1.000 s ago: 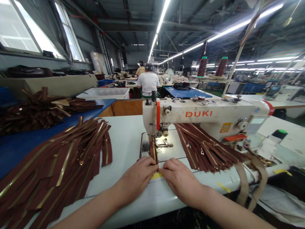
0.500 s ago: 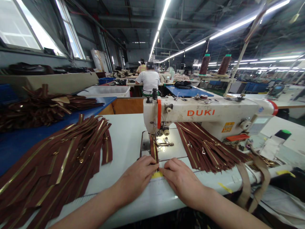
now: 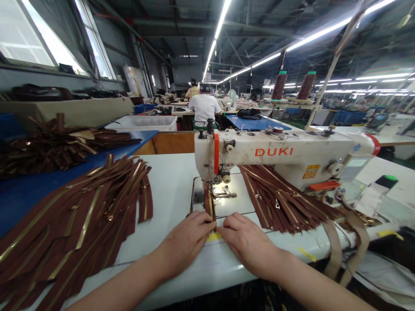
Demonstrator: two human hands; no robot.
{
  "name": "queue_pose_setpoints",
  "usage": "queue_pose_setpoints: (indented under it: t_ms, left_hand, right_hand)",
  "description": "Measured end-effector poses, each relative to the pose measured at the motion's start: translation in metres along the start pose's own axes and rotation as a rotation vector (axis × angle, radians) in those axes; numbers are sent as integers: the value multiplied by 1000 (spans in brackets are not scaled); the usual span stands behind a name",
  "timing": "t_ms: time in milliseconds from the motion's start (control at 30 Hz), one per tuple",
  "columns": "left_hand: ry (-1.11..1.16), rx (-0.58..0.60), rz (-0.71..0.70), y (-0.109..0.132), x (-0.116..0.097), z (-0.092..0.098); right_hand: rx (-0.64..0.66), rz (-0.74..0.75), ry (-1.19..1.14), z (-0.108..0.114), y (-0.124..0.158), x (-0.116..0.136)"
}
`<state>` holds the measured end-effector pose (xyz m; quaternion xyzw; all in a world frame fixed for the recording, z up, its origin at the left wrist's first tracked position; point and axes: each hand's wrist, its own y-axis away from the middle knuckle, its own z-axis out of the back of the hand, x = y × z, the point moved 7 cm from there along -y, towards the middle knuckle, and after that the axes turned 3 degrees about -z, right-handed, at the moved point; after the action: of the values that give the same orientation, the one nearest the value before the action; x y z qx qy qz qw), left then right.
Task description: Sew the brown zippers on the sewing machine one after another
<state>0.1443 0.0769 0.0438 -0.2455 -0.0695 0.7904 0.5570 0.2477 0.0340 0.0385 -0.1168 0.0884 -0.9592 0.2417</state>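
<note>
A brown zipper (image 3: 210, 203) with gold teeth runs under the presser foot of the sewing machine (image 3: 240, 153) and toward me. At its near end, my left hand (image 3: 191, 235) pinches it from the left. My right hand (image 3: 244, 242) closes on the same end from the right, its fingertips almost touching the left ones. Just beneath the fingertips lies yellow tape (image 3: 214, 236) on the table edge. Left of my hands spreads a pile of brown zippers (image 3: 97, 207); another bundle of zippers (image 3: 282, 201) lies right of the needle, under the machine arm.
More brown strips (image 3: 61, 147) are heaped on a blue table (image 3: 19, 203) at the left. Tan straps (image 3: 352, 242) hang over the front edge at the right. Two thread cones (image 3: 292, 86) stand behind the machine. A person (image 3: 205, 108) in white sits ahead, facing away.
My hands and the zipper between them keep practically the same place. The seated person ahead has shifted slightly to the right.
</note>
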Motion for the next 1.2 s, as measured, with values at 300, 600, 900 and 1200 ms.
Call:
queue_pose_setpoints:
  t_ms: [300,600,900,1200]
  left_hand:
    - [-3,-12,12,7,-2,2]
    - [-73,-14,3,15,-3,1]
    - [-125,-35,-41,14,-6,2]
    - [-231,-59,-65,15,-9,3]
  right_hand:
    - [26,95,80,-1,-4,-2]
    - [20,120,-252,11,-11,-18]
    - [-158,-74,-182,0,-51,-41]
    - [-199,36,-102,-3,-48,-32]
